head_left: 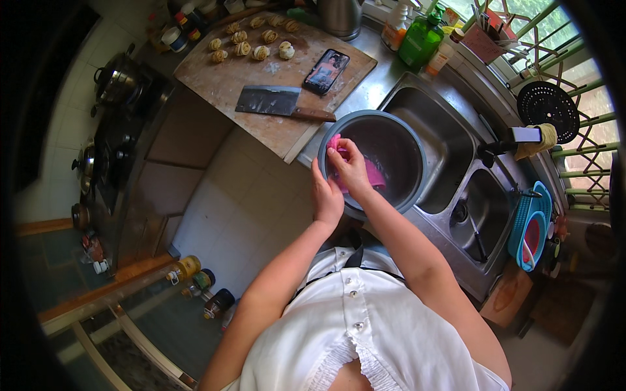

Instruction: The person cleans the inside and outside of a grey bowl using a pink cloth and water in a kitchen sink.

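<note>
Hands working at bowl (398, 140) on sink edge. Left hand (326, 199) gripping near rim, fingers curled, steadying it. Right hand (350, 164) pinching pink cloth (375, 174), pressing it against inner wall just beyond fingertips. Cleaver (277, 103) lying well apart on board (222, 78).

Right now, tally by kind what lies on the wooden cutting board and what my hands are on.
Dough rolls: 11, as far as they can be told apart
Cleaver: 1
Phone: 1
Bowl: 1, left hand at its rim
Pink cloth: 1, under the right hand
Total: 15
</note>
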Demonstrator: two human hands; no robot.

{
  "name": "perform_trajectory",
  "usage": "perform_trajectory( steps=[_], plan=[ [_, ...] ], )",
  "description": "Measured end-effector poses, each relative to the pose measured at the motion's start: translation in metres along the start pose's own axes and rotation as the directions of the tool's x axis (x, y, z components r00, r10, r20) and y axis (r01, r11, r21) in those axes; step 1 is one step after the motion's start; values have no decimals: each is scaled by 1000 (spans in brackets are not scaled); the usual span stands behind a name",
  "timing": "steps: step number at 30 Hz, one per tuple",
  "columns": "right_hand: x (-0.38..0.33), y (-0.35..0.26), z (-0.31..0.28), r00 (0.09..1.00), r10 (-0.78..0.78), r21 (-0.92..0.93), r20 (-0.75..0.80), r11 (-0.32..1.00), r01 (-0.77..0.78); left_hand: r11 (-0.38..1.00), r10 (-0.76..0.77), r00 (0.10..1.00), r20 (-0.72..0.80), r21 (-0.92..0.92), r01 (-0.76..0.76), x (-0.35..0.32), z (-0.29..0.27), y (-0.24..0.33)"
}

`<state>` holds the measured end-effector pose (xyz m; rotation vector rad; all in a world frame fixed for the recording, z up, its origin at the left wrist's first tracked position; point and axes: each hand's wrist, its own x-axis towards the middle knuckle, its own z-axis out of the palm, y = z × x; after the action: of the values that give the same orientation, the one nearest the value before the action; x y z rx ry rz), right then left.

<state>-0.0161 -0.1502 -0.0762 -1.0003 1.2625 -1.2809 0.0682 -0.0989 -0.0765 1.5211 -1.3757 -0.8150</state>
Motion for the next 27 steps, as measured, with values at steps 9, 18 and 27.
perform_trajectory(
  steps=[9,18,27],
  plan=[
    [-25,-1,-20,956,-31,-156,293,985,80,993,-69,994,80,-94,77,55,-22,2],
    [-32,-14,-35,857,-97,-196,507,955,224,964,-79,937,340,-212,158,105,-4,-19],
    [-7,-3,-22,989,5,-85,146,996,8,960,-85,977,194,-246,133,82,0,-14]
  ],
)
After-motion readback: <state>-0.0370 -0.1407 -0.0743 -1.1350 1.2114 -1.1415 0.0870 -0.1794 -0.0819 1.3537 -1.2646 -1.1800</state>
